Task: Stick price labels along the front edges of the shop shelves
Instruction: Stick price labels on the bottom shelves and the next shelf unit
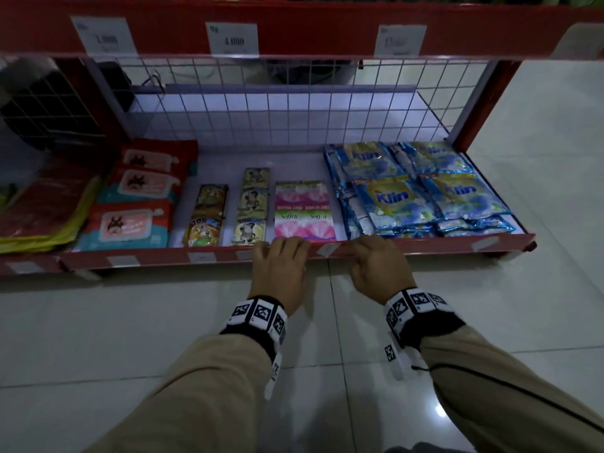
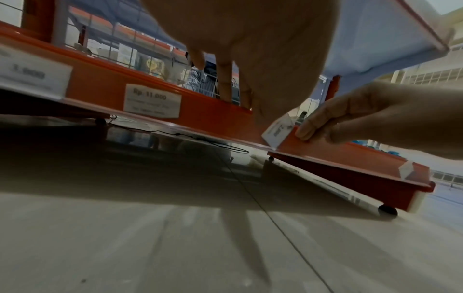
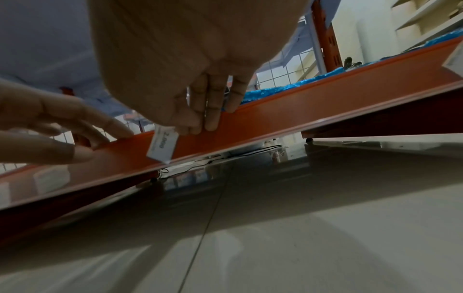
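Observation:
The bottom shelf's red front rail [image 1: 425, 245] runs across the head view just above the floor. A small white price label [image 1: 328, 250] hangs tilted on it between my hands, seen close as the label [image 3: 162, 145] reading about 2.000, its lower corner past the rail's bottom edge. My right hand [image 1: 372, 256] curls over the rail just right of the label, and its fingertips [image 3: 192, 126] pinch the label's top corner. My left hand [image 1: 281, 256] grips the rail left of the label, fingers [image 2: 225, 83] over the top, thumb on the front.
Other labels [image 1: 201, 256] sit along the same rail, one reading Rp. 11.000 [image 2: 152, 103]. The shelf holds blue Klin sachets [image 1: 425, 191], pink packets [image 1: 304, 210] and wet wipes [image 1: 130, 223]. A labelled upper rail [image 1: 294, 31] overhangs. Glossy tiled floor [image 1: 163, 322] lies below.

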Tool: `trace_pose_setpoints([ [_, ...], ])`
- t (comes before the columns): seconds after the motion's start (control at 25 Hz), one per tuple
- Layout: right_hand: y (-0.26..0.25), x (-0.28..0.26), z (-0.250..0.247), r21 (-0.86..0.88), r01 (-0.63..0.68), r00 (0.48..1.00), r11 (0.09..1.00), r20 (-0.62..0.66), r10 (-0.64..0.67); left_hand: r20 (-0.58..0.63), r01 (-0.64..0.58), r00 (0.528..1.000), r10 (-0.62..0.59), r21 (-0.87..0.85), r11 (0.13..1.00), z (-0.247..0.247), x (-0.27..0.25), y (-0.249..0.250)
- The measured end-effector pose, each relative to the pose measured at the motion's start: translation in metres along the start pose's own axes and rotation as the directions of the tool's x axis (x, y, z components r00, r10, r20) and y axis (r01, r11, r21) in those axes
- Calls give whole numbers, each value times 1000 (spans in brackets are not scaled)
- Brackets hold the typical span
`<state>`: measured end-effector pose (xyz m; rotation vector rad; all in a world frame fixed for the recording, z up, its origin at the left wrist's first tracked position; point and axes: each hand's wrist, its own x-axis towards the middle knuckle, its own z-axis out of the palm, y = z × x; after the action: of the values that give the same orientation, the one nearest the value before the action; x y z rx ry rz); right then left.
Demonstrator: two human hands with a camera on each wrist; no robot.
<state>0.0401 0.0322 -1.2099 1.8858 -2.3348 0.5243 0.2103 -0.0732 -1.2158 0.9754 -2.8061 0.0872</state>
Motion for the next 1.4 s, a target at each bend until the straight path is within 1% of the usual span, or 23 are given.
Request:
trace_pose_setpoints([
  [0.2, 3, -8, 11, -91, 34, 998, 995, -49, -38, 1, 35, 999, -35, -6, 999, 6, -4, 6],
  [0.32, 3, -16, 14, -137, 34, 999, 990, -8, -36, 15, 44, 999, -44, -3, 999, 9, -7, 9],
  [0.44, 1, -14, 13, -103, -5, 1000, 995, -18, 4, 23, 49, 999, -49, -15, 999, 13, -12, 12],
  [0.56, -6, 0, 10, -45, -78, 997, 996, -18, 78, -19, 40, 999, -40, -20, 999, 14, -14, 15],
  [0.64, -10, 8, 8, -30, -122, 992, 992, -17, 122, -23, 32, 999, -33, -38, 999, 14, -13, 14],
  [0.84, -12, 11, 9, -74, -125, 992, 989, 3, 125, -31, -45, 999, 42, -76, 996, 14, -10, 11],
  [0.92, -11, 11, 9, -60, -120, 993, 991, -11, 120, -62, -44, 997, 39, -84, 996, 14, -9, 12],
  [1.0, -10, 12, 10, -13, -123, 991, 992, -50, 122, -83, -42, 996, 35, -83, 996, 12, -5, 13],
  [1.12, -9, 15, 15, 116, -133, 986, 984, -90, 143, -58, -44, 998, 38, -104, 994, 11, -1, 13],
  [1.24, -4, 19, 20, 369, -129, 975, 921, -123, 186, -40, -53, 998, 48, -139, 989, 10, 1, 10],
  [1.28, -1, 19, 21, 421, -134, 971, 897, -125, 203, -36, -59, 998, 55, -149, 987, 9, 2, 9],
  [1.4, 1, 22, 20, 478, -153, 969, 865, -98, 225, -10, -62, 998, 61, -171, 983, 7, 5, 7],
])
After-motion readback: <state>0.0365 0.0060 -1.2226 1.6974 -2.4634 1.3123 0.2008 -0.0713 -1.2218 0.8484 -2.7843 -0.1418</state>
